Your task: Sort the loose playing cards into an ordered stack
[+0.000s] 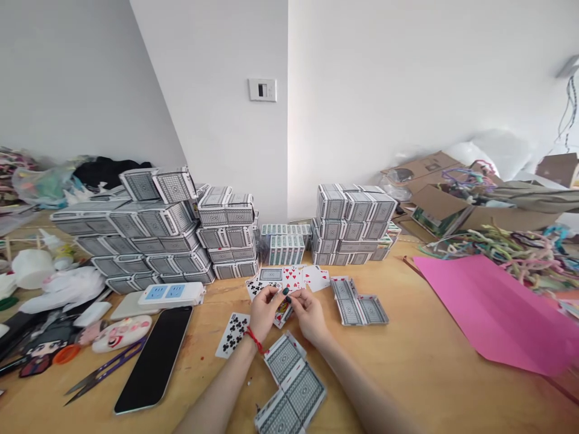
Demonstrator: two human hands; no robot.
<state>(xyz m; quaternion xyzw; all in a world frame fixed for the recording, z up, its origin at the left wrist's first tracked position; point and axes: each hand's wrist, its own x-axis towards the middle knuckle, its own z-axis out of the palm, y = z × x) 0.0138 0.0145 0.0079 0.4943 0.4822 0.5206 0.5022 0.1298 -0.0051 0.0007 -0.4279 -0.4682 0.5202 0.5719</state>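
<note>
My left hand (266, 310), with a red cord at the wrist, and my right hand (310, 314) meet over the table, fingertips pinched together. Between them is a playing card (282, 317) with a face-card picture, partly hidden by the fingers. Just beyond lie loose playing cards, among them a red seven (293, 276). A ten of clubs (234, 333) rests left of my left wrist. Below my hands sits a stepped piece of joined cards (296, 383), backs up. To the right is a smaller L-shaped card piece (357, 304).
Stacked blocks of cards (149, 226) rise at left, with another stack (355, 226) at right. A phone (156, 358), thread snips (106, 369) and a power strip (172, 294) lie left. Pink paper (493, 313) and fuzzy stems (502, 253) occupy the right, near an open cardboard box (446, 205).
</note>
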